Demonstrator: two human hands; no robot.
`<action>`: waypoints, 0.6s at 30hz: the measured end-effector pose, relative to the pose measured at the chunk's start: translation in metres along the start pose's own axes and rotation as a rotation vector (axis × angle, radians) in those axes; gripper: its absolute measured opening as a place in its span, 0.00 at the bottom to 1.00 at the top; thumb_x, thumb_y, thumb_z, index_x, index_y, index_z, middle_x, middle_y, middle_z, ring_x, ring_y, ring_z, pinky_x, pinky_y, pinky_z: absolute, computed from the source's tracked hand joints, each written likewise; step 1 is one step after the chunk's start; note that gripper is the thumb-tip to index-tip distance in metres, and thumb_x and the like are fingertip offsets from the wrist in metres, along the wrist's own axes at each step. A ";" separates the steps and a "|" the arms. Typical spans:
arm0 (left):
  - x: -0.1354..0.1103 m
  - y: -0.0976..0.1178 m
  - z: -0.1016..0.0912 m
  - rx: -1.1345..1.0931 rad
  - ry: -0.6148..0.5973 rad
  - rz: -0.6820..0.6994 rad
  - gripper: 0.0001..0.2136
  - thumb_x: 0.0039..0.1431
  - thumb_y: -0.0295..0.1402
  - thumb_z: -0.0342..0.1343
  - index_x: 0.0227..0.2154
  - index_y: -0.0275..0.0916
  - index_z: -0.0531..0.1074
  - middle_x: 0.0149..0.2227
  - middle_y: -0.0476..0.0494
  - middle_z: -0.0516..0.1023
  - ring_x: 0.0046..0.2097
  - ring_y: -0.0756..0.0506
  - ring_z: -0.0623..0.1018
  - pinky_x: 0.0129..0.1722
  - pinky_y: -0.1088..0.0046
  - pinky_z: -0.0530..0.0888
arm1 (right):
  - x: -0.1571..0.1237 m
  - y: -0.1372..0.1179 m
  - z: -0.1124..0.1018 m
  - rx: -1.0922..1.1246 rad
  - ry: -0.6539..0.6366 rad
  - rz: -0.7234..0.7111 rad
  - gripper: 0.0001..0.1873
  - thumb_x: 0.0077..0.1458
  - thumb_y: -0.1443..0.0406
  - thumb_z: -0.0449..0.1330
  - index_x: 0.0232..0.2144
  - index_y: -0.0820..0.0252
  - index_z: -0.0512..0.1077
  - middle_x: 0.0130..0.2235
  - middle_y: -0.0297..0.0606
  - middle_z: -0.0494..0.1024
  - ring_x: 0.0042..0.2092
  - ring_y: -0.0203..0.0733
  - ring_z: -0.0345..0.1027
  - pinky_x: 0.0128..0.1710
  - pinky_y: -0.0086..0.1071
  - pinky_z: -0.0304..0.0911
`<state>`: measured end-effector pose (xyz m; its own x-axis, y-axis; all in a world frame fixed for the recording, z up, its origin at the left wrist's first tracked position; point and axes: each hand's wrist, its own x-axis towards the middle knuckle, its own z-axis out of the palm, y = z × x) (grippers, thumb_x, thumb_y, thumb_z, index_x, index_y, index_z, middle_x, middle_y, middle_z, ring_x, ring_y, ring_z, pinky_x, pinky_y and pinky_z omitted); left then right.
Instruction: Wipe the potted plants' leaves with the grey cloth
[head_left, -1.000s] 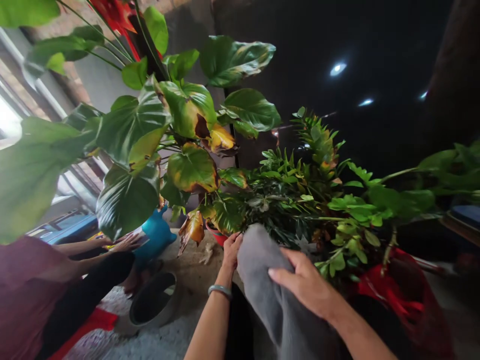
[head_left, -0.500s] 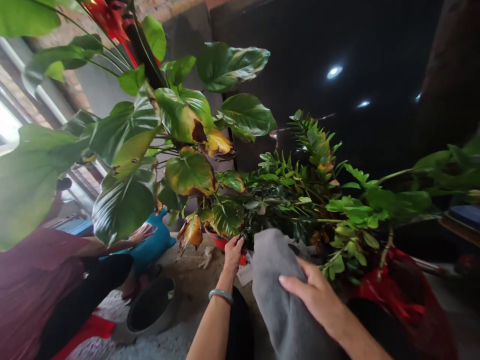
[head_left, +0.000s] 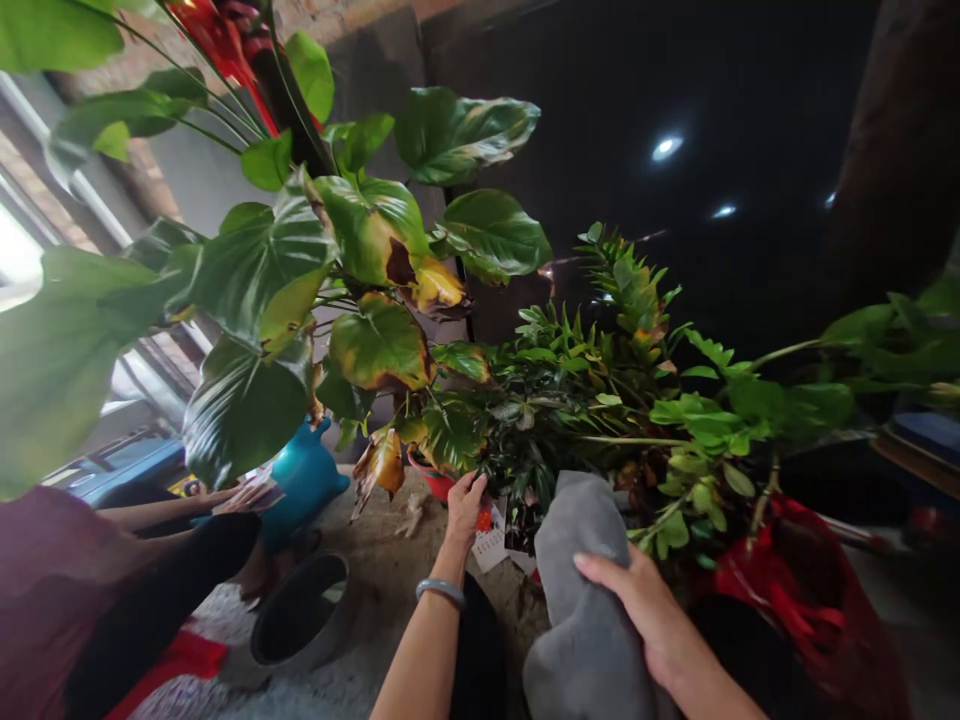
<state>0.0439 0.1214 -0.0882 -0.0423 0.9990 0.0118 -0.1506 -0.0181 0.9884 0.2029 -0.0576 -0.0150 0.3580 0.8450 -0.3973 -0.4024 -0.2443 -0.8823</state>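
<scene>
My left hand (head_left: 464,506) reaches up under the large-leaved plant (head_left: 360,280) and its fingers curl at a low leaf beside the red pot rim (head_left: 433,480); a bracelet sits on that wrist. My right hand (head_left: 636,600) is closed on a grey cloth (head_left: 585,590), held low in front of the small-leaved bush (head_left: 592,390). A white tag (head_left: 489,548) hangs just below my left hand.
Another person in a dark red top (head_left: 45,590) sits at the left, hands near a teal watering can (head_left: 304,475). A dark round pot (head_left: 304,610) lies on the floor. A red-wrapped pot (head_left: 780,590) stands at the right. Leaves crowd the upper left.
The grey cloth and my right hand have dropped lower and to the right, uncovering the white tag. My left hand stays under the leaves by the red pot.
</scene>
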 end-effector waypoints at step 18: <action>0.004 -0.006 -0.007 -0.021 -0.044 -0.034 0.16 0.33 0.44 0.66 0.20 0.37 0.74 0.17 0.51 0.70 0.23 0.50 0.68 0.23 0.74 0.67 | -0.019 0.003 0.036 -0.104 -0.299 -0.029 0.21 0.34 0.60 0.64 0.35 0.58 0.75 0.32 0.40 0.82 0.38 0.53 0.75 0.38 0.41 0.68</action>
<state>0.0376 0.1251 -0.0951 0.0061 0.9999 -0.0150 -0.1716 0.0159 0.9850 0.1643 -0.0571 -0.0008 0.0983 0.9508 -0.2938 -0.3015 -0.2529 -0.9193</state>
